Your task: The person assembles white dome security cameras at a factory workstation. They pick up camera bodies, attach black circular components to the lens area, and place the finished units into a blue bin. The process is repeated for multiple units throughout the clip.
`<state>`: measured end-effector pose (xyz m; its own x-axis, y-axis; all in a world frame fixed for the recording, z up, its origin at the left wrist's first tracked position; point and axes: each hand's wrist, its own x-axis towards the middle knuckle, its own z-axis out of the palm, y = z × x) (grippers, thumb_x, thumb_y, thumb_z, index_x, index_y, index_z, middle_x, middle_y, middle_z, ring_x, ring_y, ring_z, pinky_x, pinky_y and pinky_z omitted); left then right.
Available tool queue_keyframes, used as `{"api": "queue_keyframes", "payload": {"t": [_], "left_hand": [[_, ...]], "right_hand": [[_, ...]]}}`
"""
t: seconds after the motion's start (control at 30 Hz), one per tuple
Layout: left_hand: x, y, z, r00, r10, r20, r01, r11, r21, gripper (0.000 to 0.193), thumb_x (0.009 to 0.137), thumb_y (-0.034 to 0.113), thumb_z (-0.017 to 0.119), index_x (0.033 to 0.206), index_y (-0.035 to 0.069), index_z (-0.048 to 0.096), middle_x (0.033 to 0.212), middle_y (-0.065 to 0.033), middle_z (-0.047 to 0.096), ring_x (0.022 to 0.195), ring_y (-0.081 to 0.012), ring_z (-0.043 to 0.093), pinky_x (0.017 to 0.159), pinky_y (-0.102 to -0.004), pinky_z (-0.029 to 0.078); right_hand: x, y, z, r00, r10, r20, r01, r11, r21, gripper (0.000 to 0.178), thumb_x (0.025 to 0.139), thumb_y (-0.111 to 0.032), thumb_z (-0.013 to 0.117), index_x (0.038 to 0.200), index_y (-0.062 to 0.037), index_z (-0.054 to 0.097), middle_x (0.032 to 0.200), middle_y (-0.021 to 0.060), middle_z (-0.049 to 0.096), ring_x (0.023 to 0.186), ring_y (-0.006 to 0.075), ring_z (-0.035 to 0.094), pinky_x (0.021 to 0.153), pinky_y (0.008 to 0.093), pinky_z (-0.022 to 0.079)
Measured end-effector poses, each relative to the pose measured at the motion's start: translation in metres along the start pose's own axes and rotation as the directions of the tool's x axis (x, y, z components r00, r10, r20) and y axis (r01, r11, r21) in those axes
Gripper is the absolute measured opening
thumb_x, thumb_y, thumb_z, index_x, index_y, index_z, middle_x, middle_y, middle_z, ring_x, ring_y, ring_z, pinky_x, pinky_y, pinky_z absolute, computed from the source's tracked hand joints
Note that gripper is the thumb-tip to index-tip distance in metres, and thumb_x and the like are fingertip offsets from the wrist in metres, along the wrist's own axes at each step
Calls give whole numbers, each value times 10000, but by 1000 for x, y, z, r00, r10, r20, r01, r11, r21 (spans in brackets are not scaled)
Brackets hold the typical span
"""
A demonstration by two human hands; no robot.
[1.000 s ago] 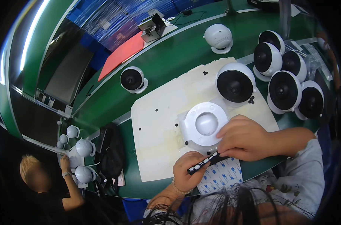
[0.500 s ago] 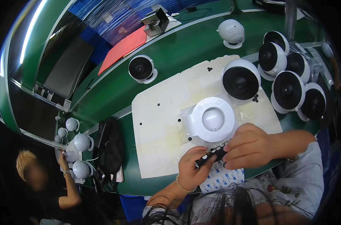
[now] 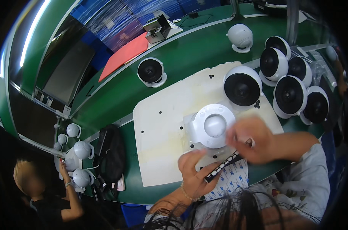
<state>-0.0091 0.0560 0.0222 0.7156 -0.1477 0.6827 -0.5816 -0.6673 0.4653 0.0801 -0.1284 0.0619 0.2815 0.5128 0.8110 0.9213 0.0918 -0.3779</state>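
Observation:
My left hand [image 3: 197, 174] holds a black strip with rows of white dots [image 3: 224, 165], fingers closed around its near-left end. Blurred by motion, my right hand [image 3: 254, 140] is over the strip's far end, beside a white ring-shaped base [image 3: 227, 115]; its fingers are too smeared to read. A small dark spot shows at those fingers, too unclear to name. The base belongs to a white device lying base-up on the cream board [image 3: 158, 153]. Under the strip lies a white backing sheet with blue print [image 3: 233, 178].
A round white camera with black front [image 3: 242, 89] stands on the board's far right. Several similar cameras [image 3: 290, 94] cluster further right. Single ones stand behind, one black-fronted [image 3: 150, 71], one turned away [image 3: 240, 36]. A black bag [image 3: 112, 157] lies left, near a co-worker [image 3: 43, 191].
My right hand has lifted off the strip toward the ring base and now blurs. The strip's dots face up more plainly, with my left hand still holding it.

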Motion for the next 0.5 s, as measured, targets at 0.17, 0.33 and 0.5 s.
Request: {"api": "queue_keyframes", "payload": {"t": [0.17, 0.33, 0.5], "left_hand": [[-2, -7, 7, 992, 80, 100, -94, 985, 144, 188, 586, 108, 717, 762, 91, 653, 1244, -172, 452, 1180, -321, 317, 916, -403, 278], [-5, -7, 5, 988, 101, 120, -119, 982, 150, 207, 557, 109, 715, 756, 100, 657, 1240, -152, 460, 1180, -303, 312, 902, -406, 282], [-3, -6, 6, 986, 99, 138, -120, 980, 156, 206, 547, 121, 711, 746, 107, 662, 1242, -147, 459, 1178, -296, 312, 899, -407, 283]], "right_hand": [[17, 27, -7, 831, 555, -33, -488, 758, 433, 551, 781, 59, 486, 1287, -55, 299, 1125, 135, 438, 801, 101, 500, 723, 221, 422], [16, 33, -9, 815, 580, 10, -523, 727, 446, 551, 790, 64, 454, 1300, -52, 284, 1138, 142, 421, 806, 97, 501, 715, 215, 420], [14, 34, -11, 833, 553, 17, -520, 771, 368, 557, 782, 68, 457, 1299, -56, 291, 1110, 136, 427, 807, 101, 506, 703, 217, 422]]}}
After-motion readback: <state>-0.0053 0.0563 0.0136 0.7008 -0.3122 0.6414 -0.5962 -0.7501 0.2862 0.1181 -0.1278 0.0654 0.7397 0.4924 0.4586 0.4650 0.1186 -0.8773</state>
